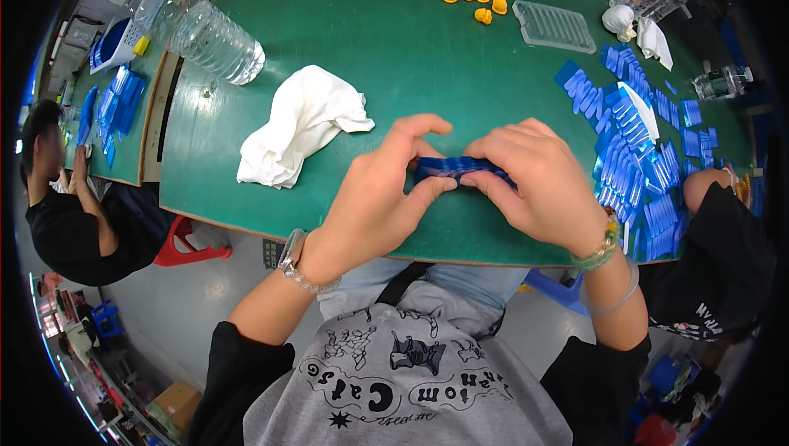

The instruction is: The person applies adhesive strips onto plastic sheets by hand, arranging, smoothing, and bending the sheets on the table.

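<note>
Between my two hands is a stack of thin, glossy blue film strips, held level just above the near edge of the green table. My left hand pinches its left end, the thumb pressed on the near side and the index finger raised and bent. My right hand wraps round the right end, fingers on top and thumb along the near side. Both thumb tips almost meet at the middle of the stack. The fingers behind the stack are partly hidden.
A crumpled white cloth and a big clear bottle lie left. Ahead are several orange finger cots and a clear ribbed tray. Many blue film pieces spread at right. People sit on both sides.
</note>
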A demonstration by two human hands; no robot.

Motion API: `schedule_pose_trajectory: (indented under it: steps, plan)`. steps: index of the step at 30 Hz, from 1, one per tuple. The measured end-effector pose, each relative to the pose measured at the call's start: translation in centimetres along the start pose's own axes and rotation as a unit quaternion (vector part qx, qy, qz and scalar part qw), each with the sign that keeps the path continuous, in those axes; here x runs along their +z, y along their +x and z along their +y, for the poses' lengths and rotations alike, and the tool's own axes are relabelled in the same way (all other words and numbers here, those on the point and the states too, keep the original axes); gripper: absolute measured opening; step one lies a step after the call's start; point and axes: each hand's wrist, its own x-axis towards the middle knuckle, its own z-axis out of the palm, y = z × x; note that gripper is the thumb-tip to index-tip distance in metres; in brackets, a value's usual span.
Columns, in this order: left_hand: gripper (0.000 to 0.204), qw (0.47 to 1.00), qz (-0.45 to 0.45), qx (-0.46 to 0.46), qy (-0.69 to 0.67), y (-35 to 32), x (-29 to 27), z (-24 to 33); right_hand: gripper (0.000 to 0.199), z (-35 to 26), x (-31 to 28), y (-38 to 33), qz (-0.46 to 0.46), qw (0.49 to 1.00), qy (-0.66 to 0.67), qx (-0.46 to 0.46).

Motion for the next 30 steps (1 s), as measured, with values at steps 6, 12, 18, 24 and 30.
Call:
schedule_pose_trajectory:
  steps: [6,12,18,24,30]
  plan:
    - [0.066,0.960,-0.003,-0.080,-0.268,1.2,-0.9,1.5,0.021,-1.2,-1.4,-0.7,0.036,0.916,0.356,0.181]
    - [0.071,0.981,-0.039,-0.041,-0.184,2.1,-1.0,3.1,0.025,-0.5,-1.5,-0.8,0.126,0.953,0.269,0.055]
    - [0.068,0.973,0.006,-0.012,-0.229,3.2,0.6,4.0,0.014,0.0,-1.7,-0.7,0.188,0.876,0.419,0.151]
    - [0.064,0.907,0.095,-0.087,-0.401,3.0,2.2,5.0,0.017,-1.1,-1.7,-1.4,0.224,0.799,0.527,0.185]
    - [0.061,0.934,0.056,-0.060,-0.348,3.4,1.4,4.7,0.020,-0.1,-2.3,-2.1,0.169,0.824,0.505,0.191]
